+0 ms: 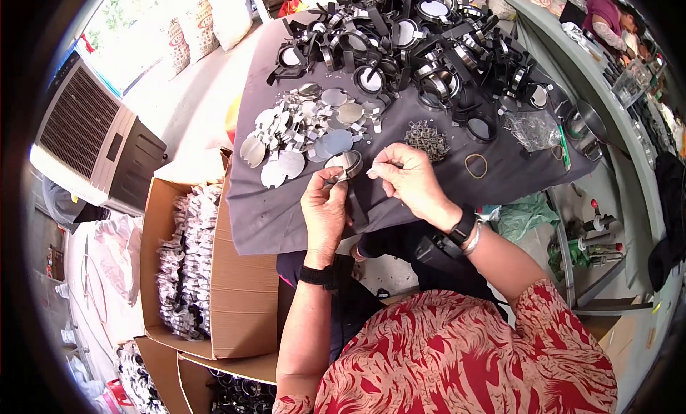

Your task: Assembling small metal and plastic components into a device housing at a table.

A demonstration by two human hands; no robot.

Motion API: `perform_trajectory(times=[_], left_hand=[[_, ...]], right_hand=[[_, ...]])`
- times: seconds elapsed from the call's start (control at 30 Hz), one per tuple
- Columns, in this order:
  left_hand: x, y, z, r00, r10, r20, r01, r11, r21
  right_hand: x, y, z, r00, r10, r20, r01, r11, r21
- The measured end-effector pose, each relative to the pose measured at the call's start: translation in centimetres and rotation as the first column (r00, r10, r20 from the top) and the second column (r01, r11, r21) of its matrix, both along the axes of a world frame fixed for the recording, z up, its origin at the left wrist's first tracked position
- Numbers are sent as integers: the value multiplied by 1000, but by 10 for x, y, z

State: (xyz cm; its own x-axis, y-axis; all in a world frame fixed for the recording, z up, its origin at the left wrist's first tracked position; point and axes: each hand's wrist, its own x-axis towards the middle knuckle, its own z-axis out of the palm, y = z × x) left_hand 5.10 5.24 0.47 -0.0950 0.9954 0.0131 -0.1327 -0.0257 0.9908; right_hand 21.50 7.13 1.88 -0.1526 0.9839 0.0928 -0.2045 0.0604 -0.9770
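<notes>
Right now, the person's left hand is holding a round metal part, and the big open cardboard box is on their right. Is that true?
No: the big open cardboard box is on the person's left, as the head view shows. The left hand does hold a round metal part.

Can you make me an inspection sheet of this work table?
Surface: dark grey cloth, wrinkled at the front.
Job's things: heap of black parts with round metal rims, heap of silver discs, small pile of tiny metal pieces.
Clutter: tan loop, clear plastic bag, thin green stick.
Hands: left hand holds a black-and-silver part; right hand is beside it, fingers pinched together, anything between them too small to tell.
Cables: thin cord-like line on the left floor, perhaps a cable.
Surroundings: cardboard box of parts and boxy vented machine at left, another person at upper right.
</notes>
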Motion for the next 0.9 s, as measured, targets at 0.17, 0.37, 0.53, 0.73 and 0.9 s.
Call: perform_trajectory(times=[0.17,0.37,0.53,0.73,0.9], left_hand=[[1,-1,1,1000,10,11,-10,1000,14],[-2,-1,-1,998,15,54,-15,1000,3],[-2,0,-3,998,21,51,-22,1000,17],[-1,0,-3,998,46,44,-47,999,25],[0,1,-2,999,34,17,-34,999,11]], right_hand=[[-32,0,-16,986,-78,-150,74,997,-36],[-35,-4,-16,991,-78,-110,65,991,-113],[-35,-3,-24,976,-135,171,117,987,109],[-33,-1,-8,942,-112,317,89,992,87],[-29,4,5,998,48,42,-32,946,-324]])
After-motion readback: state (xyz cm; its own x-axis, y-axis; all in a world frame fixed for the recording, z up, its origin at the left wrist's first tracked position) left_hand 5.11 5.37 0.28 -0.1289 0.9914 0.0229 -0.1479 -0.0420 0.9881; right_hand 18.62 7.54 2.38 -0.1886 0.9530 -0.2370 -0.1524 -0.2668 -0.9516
